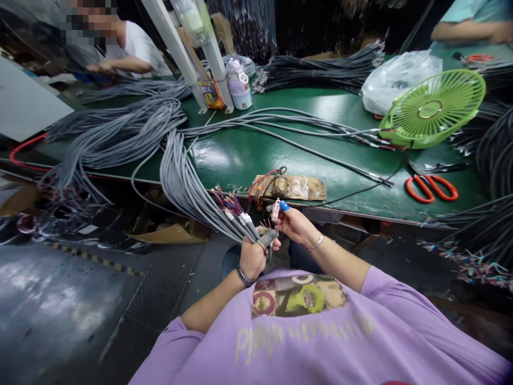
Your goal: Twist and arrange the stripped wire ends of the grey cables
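Note:
My left hand point(255, 255) is closed round a bunch of grey cables point(196, 184) whose stripped ends show coloured inner wires point(229, 203). Grey wrapping covers its thumb. Close beside it, my right hand point(295, 225) is closed, its fingers pinched at a small pale pink block with dark marks point(276, 210). A blue cover point(284, 206) sits on one fingertip of that hand. Thin reddish wires run between the two hands; which fingers grip them is hard to make out. Just beyond, at the bench edge, lies a worn wooden board point(306, 188) with red and black leads.
On the green bench point(224, 155) lie orange-handled scissors point(430, 187), a green fan point(433, 109), a plastic bag point(401, 80) and a grey cable heap point(120, 125). A lilac bottle point(239, 85) stands by a white post point(214, 51). Two other people sit across the bench.

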Available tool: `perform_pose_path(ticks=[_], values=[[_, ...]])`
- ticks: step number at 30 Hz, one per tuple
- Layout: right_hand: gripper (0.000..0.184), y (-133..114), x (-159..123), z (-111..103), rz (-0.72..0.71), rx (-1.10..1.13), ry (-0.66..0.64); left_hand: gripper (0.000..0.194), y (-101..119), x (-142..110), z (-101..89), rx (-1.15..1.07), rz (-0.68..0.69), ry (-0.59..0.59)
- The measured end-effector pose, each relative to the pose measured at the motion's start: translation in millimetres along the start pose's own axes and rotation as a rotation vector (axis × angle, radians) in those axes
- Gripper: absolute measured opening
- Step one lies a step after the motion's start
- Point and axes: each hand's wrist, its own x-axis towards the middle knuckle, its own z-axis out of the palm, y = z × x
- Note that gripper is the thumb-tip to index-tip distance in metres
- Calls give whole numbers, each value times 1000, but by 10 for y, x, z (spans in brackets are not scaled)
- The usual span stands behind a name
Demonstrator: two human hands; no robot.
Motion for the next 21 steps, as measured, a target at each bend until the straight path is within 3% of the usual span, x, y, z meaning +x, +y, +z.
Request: perform_pose_path(ticks=[6,15,21], values=[[43,-14,3,49,31,-106,74,20,4,38,21,3,-4,23],[27,-36,23,76,20,40,102,22,1,63,43,27,-32,5],[36,3,-23,77,54,39,76,24,-24,50,25,50,-35,-15]])
